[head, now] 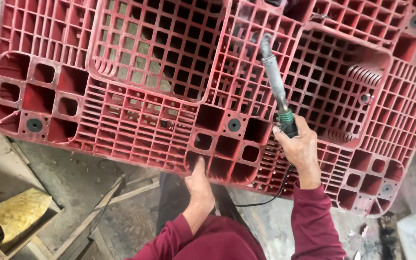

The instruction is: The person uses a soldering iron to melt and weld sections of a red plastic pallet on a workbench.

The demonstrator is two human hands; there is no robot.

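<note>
Right hand gripping soldering iron over red pallet

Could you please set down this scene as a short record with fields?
Setting: workshop floor, seen from above
Main thing: red plastic pallet, underside grid facing up
Left hand: pressed against the pallet's near edge
Right hand: grips a corded heating tool by its handle, its tip on the pallet ribs
Smoke: faint wisp at the tool tip
Nearby: wooden planks, yellow woven mat

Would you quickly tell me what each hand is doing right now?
Left hand: open, pressed against the edge of the red plastic pallet.
Right hand: closed around the handle of a corded soldering iron.
</note>
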